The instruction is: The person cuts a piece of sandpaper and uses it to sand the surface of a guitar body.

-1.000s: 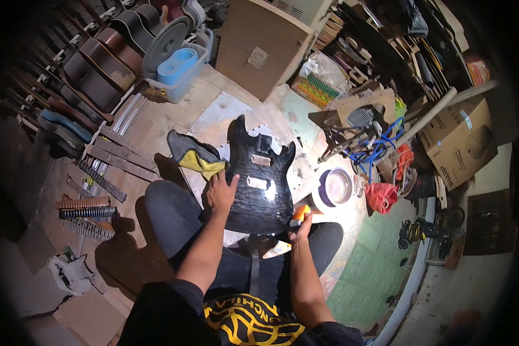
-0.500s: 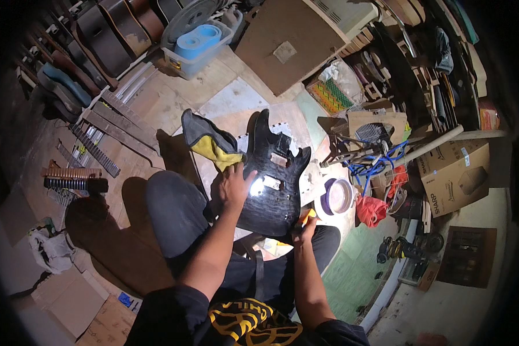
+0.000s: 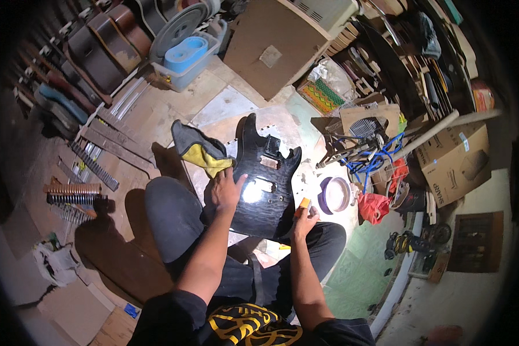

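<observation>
A glossy black electric guitar body [image 3: 265, 202] with cut-out pickup cavities lies in front of me, its lower end toward my lap. My left hand [image 3: 225, 190] rests flat on its left edge, fingers stretched out and thumb apart on the top face. Just beyond those fingertips is a crumpled grey and yellow cloth [image 3: 205, 153]. Off the body's lower right edge, my right hand [image 3: 305, 222] pinches a small orange-yellow block [image 3: 303, 205]. A round tub with a purple rim [image 3: 335, 195] stands to the right of that hand.
Tangled blue cable [image 3: 375, 164] and a red bag [image 3: 373, 207] lie at the right, near a large cardboard box [image 3: 455, 167]. Guitar bodies [image 3: 98, 49] line the back left. A clear bin with a blue piece [image 3: 185, 55] stands behind the work board. Metal combs of clamps or rods [image 3: 75, 190] lie left.
My right hand has turned and risen slightly at the guitar body's lower right edge, bringing the orange-yellow block into fuller view. My left hand stays on the body. The whole view has shifted a little.
</observation>
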### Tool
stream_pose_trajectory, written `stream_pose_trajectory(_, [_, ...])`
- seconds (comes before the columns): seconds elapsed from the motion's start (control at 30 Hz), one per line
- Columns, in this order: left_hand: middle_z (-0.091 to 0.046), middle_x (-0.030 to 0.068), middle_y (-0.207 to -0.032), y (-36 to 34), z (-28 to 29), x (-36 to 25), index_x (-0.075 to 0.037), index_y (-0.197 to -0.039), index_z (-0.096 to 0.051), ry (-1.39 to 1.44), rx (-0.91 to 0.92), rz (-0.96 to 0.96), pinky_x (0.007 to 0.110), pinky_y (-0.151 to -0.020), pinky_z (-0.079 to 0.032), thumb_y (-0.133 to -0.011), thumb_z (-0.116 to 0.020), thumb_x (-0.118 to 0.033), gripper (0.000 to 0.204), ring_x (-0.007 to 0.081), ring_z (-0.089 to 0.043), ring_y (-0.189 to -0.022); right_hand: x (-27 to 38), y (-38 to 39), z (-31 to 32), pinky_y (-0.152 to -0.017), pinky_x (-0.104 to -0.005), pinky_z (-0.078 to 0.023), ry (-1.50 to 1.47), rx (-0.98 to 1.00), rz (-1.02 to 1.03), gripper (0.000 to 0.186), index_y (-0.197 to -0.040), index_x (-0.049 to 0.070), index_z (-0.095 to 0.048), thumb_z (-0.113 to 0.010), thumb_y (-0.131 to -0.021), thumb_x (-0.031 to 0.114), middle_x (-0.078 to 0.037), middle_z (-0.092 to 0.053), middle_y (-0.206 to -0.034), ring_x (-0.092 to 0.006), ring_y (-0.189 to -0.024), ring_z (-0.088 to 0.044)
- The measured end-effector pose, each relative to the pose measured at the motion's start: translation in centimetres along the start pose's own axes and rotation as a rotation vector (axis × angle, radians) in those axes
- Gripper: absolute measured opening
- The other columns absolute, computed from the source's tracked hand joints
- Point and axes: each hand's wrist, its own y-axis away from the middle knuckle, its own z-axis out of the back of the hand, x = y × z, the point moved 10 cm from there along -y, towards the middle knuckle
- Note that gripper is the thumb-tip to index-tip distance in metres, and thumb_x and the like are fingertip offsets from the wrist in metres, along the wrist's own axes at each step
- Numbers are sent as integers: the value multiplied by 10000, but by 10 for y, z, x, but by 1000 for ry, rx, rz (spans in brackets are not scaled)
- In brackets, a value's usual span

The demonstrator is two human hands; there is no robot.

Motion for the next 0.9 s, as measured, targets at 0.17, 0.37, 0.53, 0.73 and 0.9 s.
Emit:
stream_pose_trajectory(0.17, [-641, 238, -1330, 2, 7, -11, -56, -1408, -530, -24, -35, -30, 505, -981, -512, -932, -692, -543, 701, 428, -619, -1212, 11, 16, -38, -865, -384, -555, -672, 318, -328, 419, -1355, 45, -541, -554, -1000, 268, -110, -667, -1182, -248, -1054, -676])
stream_pose_trajectory(0.37, [-628, 257, -1307, 5, 17, -13, -35, -1401, -527, -80, -73, 24, 522, -1013, -474, -896, -753, -499, 721, 452, -595, -1209, 52, 48, -76, -860, -459, -588, -1203, 662, -716, 426, -1374, 84, -561, -530, -1016, 312, -120, -680, -1197, -292, -1027, -693])
stream_pose_trajectory(0.53, [-636, 171, -1230, 49, 32, -106, -8, -1309, -597, 429, -51, -387, 424, -949, -529, -864, -836, -226, 550, 310, -645, -1109, 69, 65, -81, -873, -431, -591, -1067, 804, -660, 513, -1487, 130, -473, -545, -1013, 313, -111, -646, -1304, -271, -1061, -685])
stream_pose_trajectory(0.73, [-678, 108, -1167, 71, -11, -120, 14, -1210, -658, 1029, 427, -144, 337, -888, -584, -870, -855, -152, 426, 186, -691, -1024, 80, 78, -91, -973, -336, -526, -787, 746, -539, 545, -1500, 140, -469, -592, -1005, 332, -69, -627, -1322, -205, -1166, -639])
stream_pose_trajectory(0.9, [-699, 132, -1200, 37, 6, -135, -30, -1222, -670, 476, 311, -505, 393, -958, -543, -833, -854, -109, 437, 286, -685, -1102, 74, 39, -91, -1084, -345, -434, -425, 676, -345, 540, -1475, 15, -522, -679, -977, 148, -102, -614, -1352, -188, -1259, -564])
